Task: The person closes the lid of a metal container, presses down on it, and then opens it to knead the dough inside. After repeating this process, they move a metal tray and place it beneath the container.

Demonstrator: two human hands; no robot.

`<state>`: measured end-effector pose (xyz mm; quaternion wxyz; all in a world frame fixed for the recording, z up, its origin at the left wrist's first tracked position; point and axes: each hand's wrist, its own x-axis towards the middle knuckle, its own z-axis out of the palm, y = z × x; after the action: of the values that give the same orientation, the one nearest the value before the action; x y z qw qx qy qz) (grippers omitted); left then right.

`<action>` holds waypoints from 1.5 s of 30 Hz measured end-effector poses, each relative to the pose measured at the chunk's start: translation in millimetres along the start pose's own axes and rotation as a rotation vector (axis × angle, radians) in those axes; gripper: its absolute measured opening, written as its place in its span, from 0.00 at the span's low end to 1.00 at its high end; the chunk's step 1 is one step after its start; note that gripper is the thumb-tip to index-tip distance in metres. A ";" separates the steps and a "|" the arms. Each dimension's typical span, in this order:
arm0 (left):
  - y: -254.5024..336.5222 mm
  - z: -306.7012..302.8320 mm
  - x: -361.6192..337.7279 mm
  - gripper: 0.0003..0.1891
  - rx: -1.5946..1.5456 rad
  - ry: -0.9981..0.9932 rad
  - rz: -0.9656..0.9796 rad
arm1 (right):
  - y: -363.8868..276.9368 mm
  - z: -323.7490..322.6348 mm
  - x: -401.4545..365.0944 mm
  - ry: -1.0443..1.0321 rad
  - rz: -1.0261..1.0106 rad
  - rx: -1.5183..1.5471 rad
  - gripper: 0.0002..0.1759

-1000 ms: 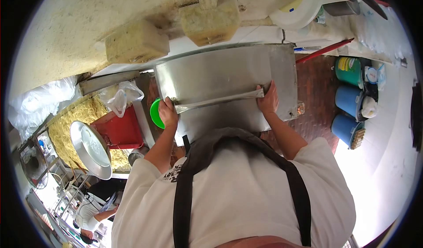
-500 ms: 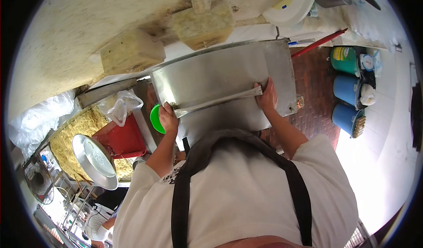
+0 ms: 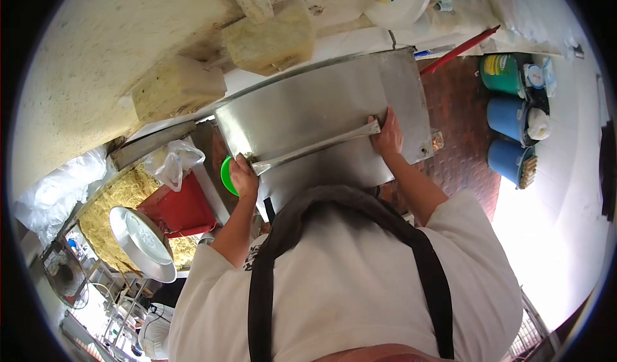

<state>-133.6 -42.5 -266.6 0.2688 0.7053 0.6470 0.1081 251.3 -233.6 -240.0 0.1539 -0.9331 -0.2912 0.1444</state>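
A wide metal sheet or lid (image 3: pixel 308 105) lies in front of my body, with a long raised metal strip (image 3: pixel 315 147) running across it. The fingers of my left hand (image 3: pixel 244 177) close round the strip's left end, beside a green bowl (image 3: pixel 228 175). At the strip's right end, my right hand (image 3: pixel 387 135) grips it, fingers bent over the edge. The strip slants slightly upward to the right.
On the left are a red container (image 3: pixel 180 208), a metal bowl (image 3: pixel 143 243), yellow noodle-like strands (image 3: pixel 106 214) and plastic bags (image 3: pixel 173 162). A person's white shirt (image 3: pixel 154 333) shows lower left. Blue buckets (image 3: pixel 504 159) and a green bucket (image 3: pixel 501 74) stand right, near a red bar (image 3: pixel 459 50).
The view has shifted slightly. Both hands remain on the metal strip, which looks a little more tilted. The person at lower left has moved partly out of sight.
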 end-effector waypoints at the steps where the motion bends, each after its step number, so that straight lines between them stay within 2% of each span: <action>1: -0.6 -1.3 0.4 0.27 0.003 -0.004 -0.009 | -0.4 -0.6 1.6 -0.014 0.008 0.011 0.45; 5: 19.3 -13.5 4.2 0.28 0.020 -0.003 -0.015 | -12.9 -16.9 1.3 -0.012 0.028 0.013 0.42; 7: 19.7 -13.7 7.7 0.30 0.036 0.008 0.026 | -3.8 -20.7 2.3 -0.076 -0.016 -0.067 0.43; 9: 12.3 -4.5 27.6 0.31 0.128 0.125 0.279 | -19.9 -32.2 50.4 -0.073 -0.045 -0.070 0.43; 10: -3.7 -1.1 10.0 0.32 0.191 0.154 0.364 | -23.7 -39.4 57.3 -0.120 -0.040 -0.063 0.43; 11: -20.7 -2.8 2.2 0.32 0.097 0.019 0.180 | -19.0 -37.7 10.5 -0.227 0.015 -0.055 0.43; 12: 3.6 -12.5 2.0 0.32 0.052 -0.029 0.000 | -17.1 -38.9 -3.3 -0.229 0.041 -0.086 0.42; 14: 17.0 -14.2 -2.3 0.31 0.063 0.032 -0.058 | -31.3 -44.2 4.4 -0.180 0.055 -0.131 0.42; 16: 28.6 -7.4 16.4 0.30 0.065 0.092 0.003 | -41.3 -51.6 22.3 -0.150 0.042 -0.107 0.41; 17: 13.8 -16.6 -1.9 0.30 0.106 0.072 0.015 | -37.5 -51.1 -4.1 -0.190 0.074 -0.102 0.40; 19: 20.2 -3.4 25.3 0.28 0.097 0.074 0.010 | -37.8 -46.1 24.2 -0.148 0.046 -0.090 0.39; 20: 4.6 -14.0 6.4 0.27 0.132 0.027 -0.012 | -31.3 -42.5 -1.6 -0.181 0.067 -0.090 0.39; 22: 10.4 -18.2 7.2 0.23 0.178 0.025 0.149 | -39.5 -46.7 24.0 -0.111 0.050 -0.117 0.40; 23: -0.6 -28.6 -5.7 0.24 0.162 0.021 0.138 | -36.9 -44.2 -4.4 -0.138 0.081 -0.132 0.41; 26: 1.9 -23.4 2.7 0.25 0.071 0.047 0.067 | -35.8 -46.0 0.7 -0.221 0.115 -0.139 0.45; 32: 11.2 -27.3 13.7 0.27 0.027 0.034 0.033 | -39.2 -51.9 0.0 -0.189 0.093 -0.208 0.49; 34: -2.2 -39.2 -9.6 0.26 0.061 0.005 0.015 | -34.2 -47.9 -19.6 -0.232 0.114 -0.174 0.48; 36: 9.7 -25.2 3.9 0.26 0.071 0.011 0.024 | -33.3 -48.1 -2.9 -0.177 0.096 -0.162 0.47; 37: 7.1 -25.1 -5.2 0.25 0.128 -0.029 0.084 | -30.9 -40.2 -20.1 -0.165 0.101 -0.164 0.46; 40: -16.7 -2.1 -25.2 0.24 0.004 0.042 0.011 | -22.7 -38.9 -4.8 -0.142 0.143 -0.085 0.44; 41: -16.8 -1.2 -23.5 0.24 0.054 0.047 0.089 | -22.5 -33.6 -5.7 -0.168 0.163 -0.039 0.44; 44: -8.3 -1.0 -24.3 0.25 0.007 0.024 -0.013 | -12.0 -22.5 4.9 -0.159 0.143 -0.028 0.43; 45: -4.4 -2.6 -25.2 0.25 -0.003 0.045 0.024 | -9.8 -19.0 9.0 -0.137 0.122 -0.023 0.42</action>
<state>-142.2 -66.2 -261.8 0.2537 0.7101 0.6442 0.1282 260.3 -224.5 -220.7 0.1137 -0.9387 -0.2455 0.2135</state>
